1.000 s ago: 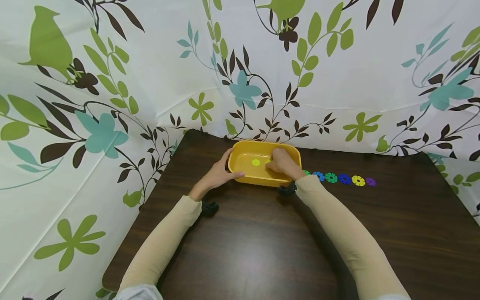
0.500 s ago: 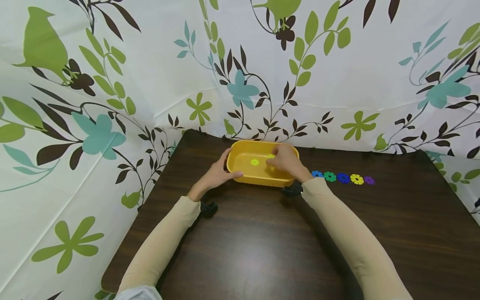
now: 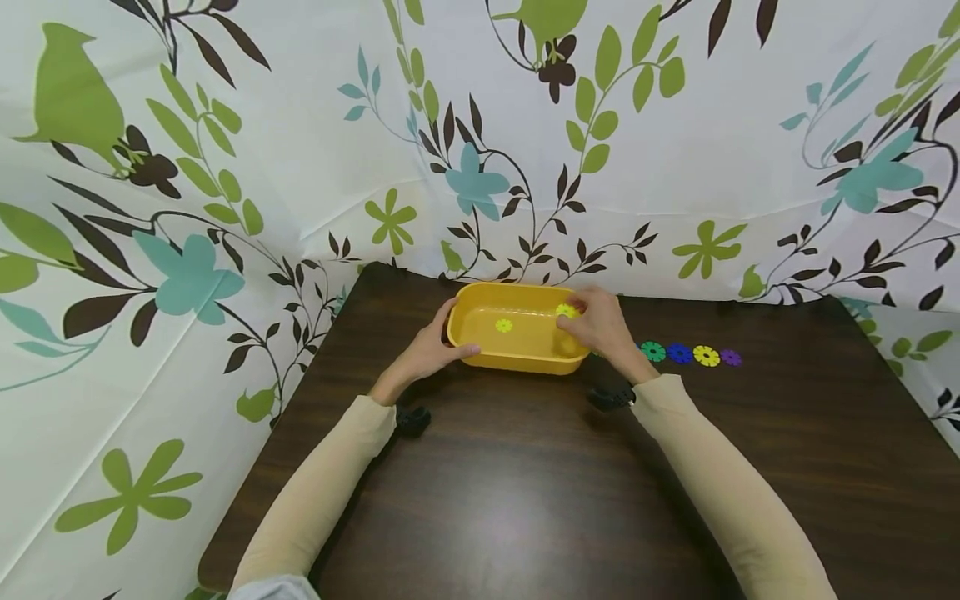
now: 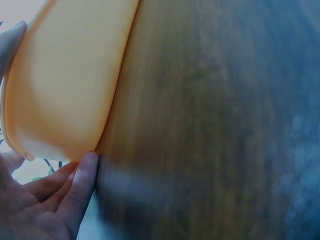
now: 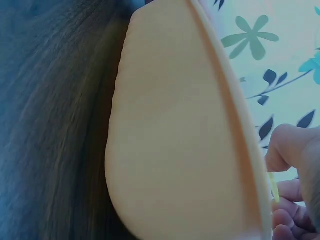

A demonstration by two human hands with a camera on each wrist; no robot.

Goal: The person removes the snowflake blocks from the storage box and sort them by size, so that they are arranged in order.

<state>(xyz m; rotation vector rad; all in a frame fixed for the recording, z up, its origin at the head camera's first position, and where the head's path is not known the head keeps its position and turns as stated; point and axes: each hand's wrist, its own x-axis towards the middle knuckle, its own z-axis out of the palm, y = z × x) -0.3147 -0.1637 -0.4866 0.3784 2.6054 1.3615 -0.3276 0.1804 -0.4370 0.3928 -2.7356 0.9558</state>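
Left hand [image 3: 424, 357] gripping yellow tub [image 3: 517, 360]; right hand [image 3: 600, 327] fingers pinching yellow flower disc [image 3: 566, 311] above rim. Risk: loose pinch, disc dropping onto worktop [image 3: 525, 483].

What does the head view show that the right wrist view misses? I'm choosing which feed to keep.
Only the head view shows the left hand holding the yellow tray, the yellow disc lying inside it, and the row of discs on the table. Only the right wrist view shows the tray's outer wall close up. Both show the right hand pinching a yellow disc at the tray's rim.
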